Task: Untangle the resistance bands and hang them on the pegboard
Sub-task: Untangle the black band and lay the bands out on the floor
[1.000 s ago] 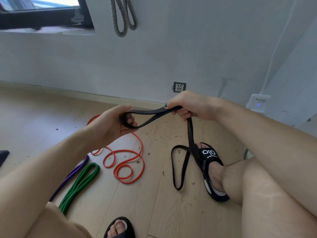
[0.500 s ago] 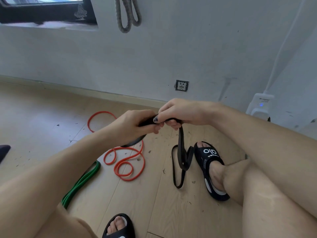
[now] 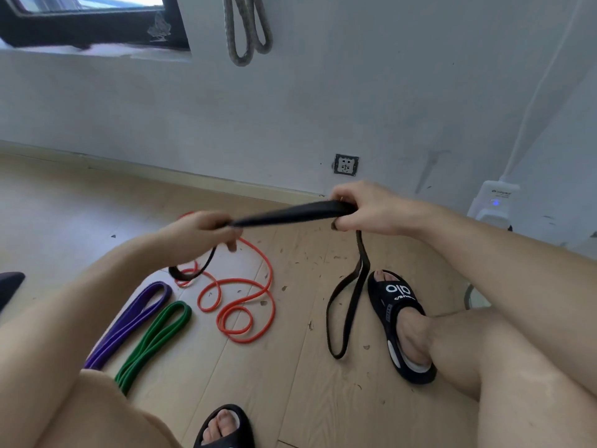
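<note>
black slides on both feet nearest, pale wood floor under them. on the floor at left lie the purple band and green band, both flat and folded, with the orange band coiled loosely just beyond. the black band is off the floor, stretched taut between the hands: left hand fingers closed around one end, right hand fingers closed around the other, slack loops hanging below each fist. likely a twist remains near the left fist, blur hides it. to do this well: ease tension, feed the hanging loop through, keep it clear of the orange coil. far wall has a grey band already hanging; its peg is out of frame.
</note>
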Demonstrator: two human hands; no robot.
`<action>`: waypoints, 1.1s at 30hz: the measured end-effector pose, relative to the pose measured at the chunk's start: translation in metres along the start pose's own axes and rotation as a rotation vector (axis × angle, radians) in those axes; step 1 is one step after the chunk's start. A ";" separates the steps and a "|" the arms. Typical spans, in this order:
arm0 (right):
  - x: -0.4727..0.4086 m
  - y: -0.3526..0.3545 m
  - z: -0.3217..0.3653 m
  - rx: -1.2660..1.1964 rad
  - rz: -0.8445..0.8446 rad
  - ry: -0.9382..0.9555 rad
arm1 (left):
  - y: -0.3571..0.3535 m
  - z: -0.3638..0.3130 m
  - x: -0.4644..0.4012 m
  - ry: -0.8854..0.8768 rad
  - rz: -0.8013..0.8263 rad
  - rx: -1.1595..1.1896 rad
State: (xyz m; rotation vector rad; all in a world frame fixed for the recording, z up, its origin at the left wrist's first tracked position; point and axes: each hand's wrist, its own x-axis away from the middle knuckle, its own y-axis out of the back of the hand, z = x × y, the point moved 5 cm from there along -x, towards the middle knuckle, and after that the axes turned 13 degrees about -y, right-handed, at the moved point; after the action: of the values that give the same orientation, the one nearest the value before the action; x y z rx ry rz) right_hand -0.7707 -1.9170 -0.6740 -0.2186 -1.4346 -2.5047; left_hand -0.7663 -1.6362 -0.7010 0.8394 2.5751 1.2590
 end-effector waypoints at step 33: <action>-0.008 0.010 0.019 0.125 -0.133 0.072 | 0.010 -0.048 -0.005 -0.208 -0.246 0.214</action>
State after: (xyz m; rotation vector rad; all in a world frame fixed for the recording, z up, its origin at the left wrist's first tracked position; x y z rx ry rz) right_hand -0.7597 -1.9046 -0.6587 -0.0103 -1.6182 -2.4859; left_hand -0.7755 -1.6663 -0.6634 0.6234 2.5757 0.7959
